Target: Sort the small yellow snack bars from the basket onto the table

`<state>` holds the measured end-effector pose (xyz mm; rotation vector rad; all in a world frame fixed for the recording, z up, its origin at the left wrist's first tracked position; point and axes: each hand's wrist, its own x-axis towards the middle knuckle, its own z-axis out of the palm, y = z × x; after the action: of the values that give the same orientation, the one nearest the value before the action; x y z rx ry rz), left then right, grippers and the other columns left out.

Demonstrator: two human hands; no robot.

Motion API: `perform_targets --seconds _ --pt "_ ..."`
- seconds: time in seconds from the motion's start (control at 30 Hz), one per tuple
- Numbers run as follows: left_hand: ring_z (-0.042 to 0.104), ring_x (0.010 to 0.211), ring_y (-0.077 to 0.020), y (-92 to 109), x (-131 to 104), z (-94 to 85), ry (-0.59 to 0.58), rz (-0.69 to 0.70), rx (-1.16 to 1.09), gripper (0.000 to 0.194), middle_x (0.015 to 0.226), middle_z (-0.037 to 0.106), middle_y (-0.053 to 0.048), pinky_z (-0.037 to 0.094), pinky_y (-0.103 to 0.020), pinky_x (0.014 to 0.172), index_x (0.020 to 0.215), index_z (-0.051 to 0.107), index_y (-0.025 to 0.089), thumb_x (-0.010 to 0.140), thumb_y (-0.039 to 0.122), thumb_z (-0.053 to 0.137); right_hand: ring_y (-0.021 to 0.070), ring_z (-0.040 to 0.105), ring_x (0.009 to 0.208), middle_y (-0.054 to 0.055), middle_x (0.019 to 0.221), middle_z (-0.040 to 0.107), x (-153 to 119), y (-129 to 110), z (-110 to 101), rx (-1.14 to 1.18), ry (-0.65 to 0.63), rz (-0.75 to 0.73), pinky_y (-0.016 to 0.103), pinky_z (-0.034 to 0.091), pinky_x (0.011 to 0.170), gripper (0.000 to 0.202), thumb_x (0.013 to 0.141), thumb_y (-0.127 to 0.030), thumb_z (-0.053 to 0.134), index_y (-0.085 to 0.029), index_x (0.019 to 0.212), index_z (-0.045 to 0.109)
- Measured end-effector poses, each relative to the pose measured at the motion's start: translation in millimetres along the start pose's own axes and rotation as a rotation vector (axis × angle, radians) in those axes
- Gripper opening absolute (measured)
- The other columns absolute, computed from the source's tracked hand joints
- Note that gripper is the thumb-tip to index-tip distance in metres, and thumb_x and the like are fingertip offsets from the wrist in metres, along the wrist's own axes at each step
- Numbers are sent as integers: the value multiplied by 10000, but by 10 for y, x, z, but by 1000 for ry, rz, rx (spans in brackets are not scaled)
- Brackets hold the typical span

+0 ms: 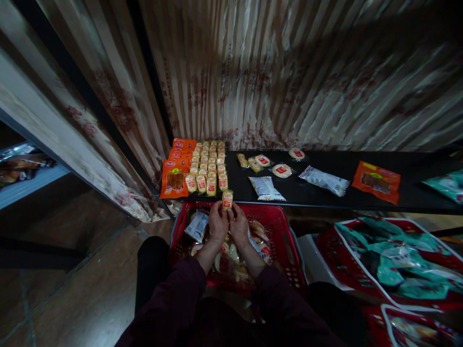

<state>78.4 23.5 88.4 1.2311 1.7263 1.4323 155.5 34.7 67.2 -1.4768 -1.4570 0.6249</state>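
Observation:
Between the fingertips of my left hand (218,222) and my right hand (238,225) is a small yellow wrapped snack cake (227,199) with a red and white label. Both hands are closed on it, over the near edge of the black shelf (235,180). Just beyond stand rows of matching wrapped cakes (208,166), with orange snack packets (175,178) at their left. Below my forearms sits a red basket (284,236) holding mixed wrapped snacks, among them a white and blue packet (197,225). My wrists hide part of its contents.
Along the shelf to the right lie round wrapped snacks (281,170), white and blue packets (323,180), an orange packet (376,182) and a green packet (448,185). A second red basket (329,250) with green packets stands at right. Pleated curtain (253,86) hangs behind.

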Motion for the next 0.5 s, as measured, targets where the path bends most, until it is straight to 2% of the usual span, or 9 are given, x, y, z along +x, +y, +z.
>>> perform_targets --seconds 0.2,0.5 --pt "564 1010 -186 104 48 11 43 17 78 291 1067 624 -86 445 -358 950 1042 612 182 798 97 478 244 600 941 144 1032 677 97 -48 14 -5 37 -23 405 468 872 421 856 -398 420 -148 1102 653" --pt "567 977 -195 242 167 11 57 -1 185 370 1068 566 -112 456 -334 938 1153 626 180 812 125 494 243 593 897 171 1008 658 296 -148 15 -41 16 -49 392 473 846 447 841 -361 410 -88 1103 647"
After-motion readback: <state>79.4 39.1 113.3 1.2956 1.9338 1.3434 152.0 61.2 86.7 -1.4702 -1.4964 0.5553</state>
